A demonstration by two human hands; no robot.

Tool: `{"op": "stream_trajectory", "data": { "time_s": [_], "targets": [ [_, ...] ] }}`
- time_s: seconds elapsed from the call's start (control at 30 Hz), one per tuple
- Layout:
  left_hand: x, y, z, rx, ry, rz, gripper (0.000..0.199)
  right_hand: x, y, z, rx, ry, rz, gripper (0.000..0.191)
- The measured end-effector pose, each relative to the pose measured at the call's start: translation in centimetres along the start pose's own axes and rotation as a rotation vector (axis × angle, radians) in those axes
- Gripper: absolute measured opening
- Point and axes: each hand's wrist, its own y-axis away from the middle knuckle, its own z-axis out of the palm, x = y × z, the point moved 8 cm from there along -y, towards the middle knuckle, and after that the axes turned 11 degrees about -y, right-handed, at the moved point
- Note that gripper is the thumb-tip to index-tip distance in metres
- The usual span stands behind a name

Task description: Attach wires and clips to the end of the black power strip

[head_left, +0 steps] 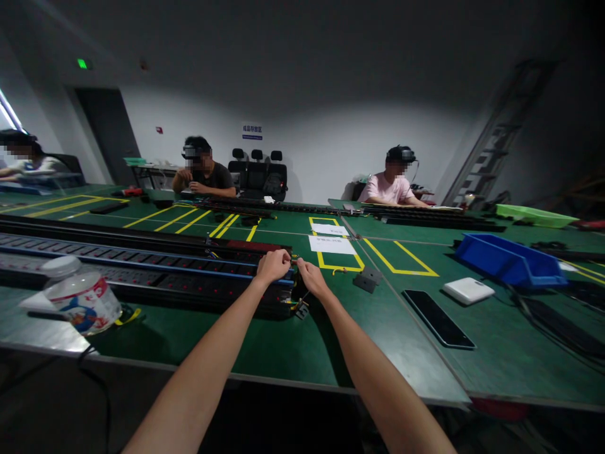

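Long black rails [189, 287] with blue strips and red dots lie across the green table, their ends close in front of me. At the right end of the rails, my left hand [274, 266] is closed in a pinch over the edge. My right hand [309, 277] meets it there, fingers pressed together beside the rail end. What sits between the fingertips is too small to make out. Below the hands, a small connector with wires [301, 309] hangs at the rail end. Dark flat plates [367, 279] lie to the right of my right hand.
A clear plastic jar [87, 299] stands at the left. To the right lie a phone [438, 318], a white box-shaped device [469, 291] and a blue bin [513, 260]. White papers [332, 244] lie ahead. Several co-workers sit beyond the table, with more black rails [435, 221] there.
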Motion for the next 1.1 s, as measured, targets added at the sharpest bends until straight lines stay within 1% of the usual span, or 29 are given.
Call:
{"op": "stream_trajectory", "data": {
  "time_s": [0.13,0.2,0.33,0.47,0.6,0.83,1.1],
  "targets": [
    [-0.1,0.1,-0.1,0.018,-0.026,-0.022,0.025,0.0,0.1,-0.3,0.043,-0.048,-0.023,0.068],
    [-0.1,0.1,-0.2,0.018,-0.035,-0.024,0.025,-0.1,0.2,-0.5,0.054,-0.059,-0.024,0.067],
    [0.2,0.2,-0.3,-0.003,-0.019,0.01,0.022,-0.5,0.5,-0.6,0.051,-0.028,-0.022,0.069],
    [0.4,0.1,-0.4,-0.02,0.024,0.049,0.022,-1.3,0.7,-0.5,0.002,-0.013,-0.047,0.069],
    [0.4,0.1,-0.4,-0.022,0.047,0.073,0.023,-1.0,0.6,-0.6,-0.008,-0.011,0.0,0.076],
    [0.6,0.3,-0.3,-0.034,0.031,0.073,0.024,-0.9,0.5,-0.4,-0.013,-0.027,-0.002,0.077],
    [0.6,0.6,-0.4,0.001,-0.011,0.044,0.026,-1.1,0.8,-0.5,-0.001,-0.043,0.033,0.076]
  ]
}}
